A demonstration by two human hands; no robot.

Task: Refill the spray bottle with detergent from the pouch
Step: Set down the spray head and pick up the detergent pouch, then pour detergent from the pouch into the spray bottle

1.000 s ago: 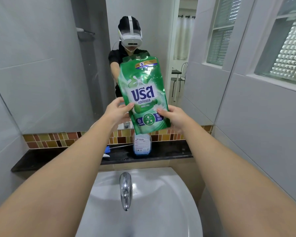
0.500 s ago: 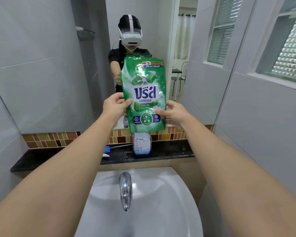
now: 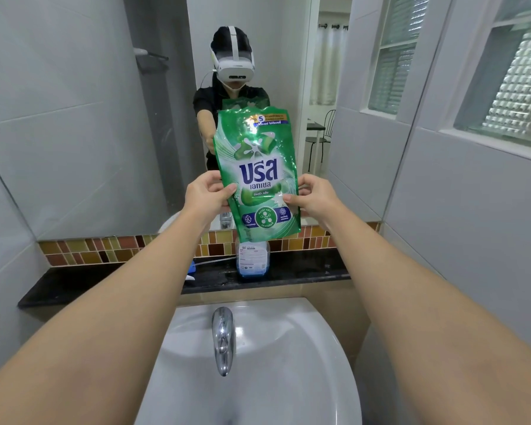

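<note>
Above the dark ledge behind the basin, the left hand pinches one side of the green pouch, held upright over the spray bottle (its top is hidden behind the pouch), and the right hand pinches the other side. I'd say pouring hasn't begun: the pouch's top looks sealed and wants opening, then tipping. Free air on both sides, mirror close behind.

Over the last second the green detergent pouch has been raised slightly and turned from a leftward lean to nearly upright. The left hand and right hand have shifted with it, gripping its two side edges. More of the spray bottle body on the ledge is now exposed below the pouch's bottom edge.
</note>
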